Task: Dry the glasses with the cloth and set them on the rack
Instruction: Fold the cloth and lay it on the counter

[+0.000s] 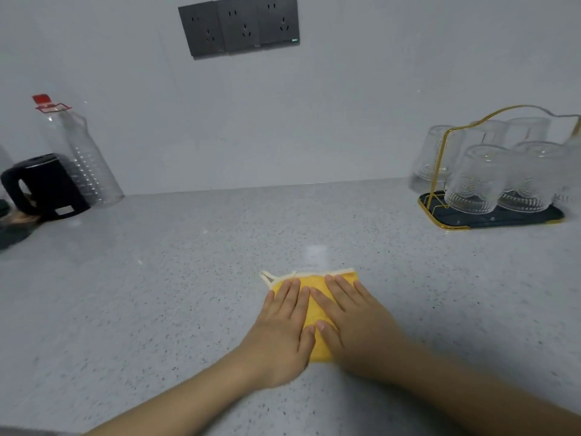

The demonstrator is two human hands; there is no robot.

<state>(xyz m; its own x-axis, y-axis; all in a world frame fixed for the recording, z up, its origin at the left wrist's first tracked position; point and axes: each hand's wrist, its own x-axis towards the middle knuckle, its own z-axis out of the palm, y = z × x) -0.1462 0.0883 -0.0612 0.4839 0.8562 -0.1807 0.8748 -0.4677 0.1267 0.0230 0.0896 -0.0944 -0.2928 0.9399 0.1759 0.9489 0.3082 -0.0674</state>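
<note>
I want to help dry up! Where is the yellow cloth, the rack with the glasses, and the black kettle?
yellow cloth [316, 283]: head view, on the bare patch between the two hands.
rack [465, 116]: head view, on its gold wire handle.
black kettle [52, 180]: head view, on its body.

Single head-worn wide-angle view, looking forward and down across a speckled grey stone countertop [157, 278], close above both forearms at the lower edge, facing a pale grey wall [345, 105], dark grey socket panel [239, 25] at top centre, edges bowed by the lens
</note>
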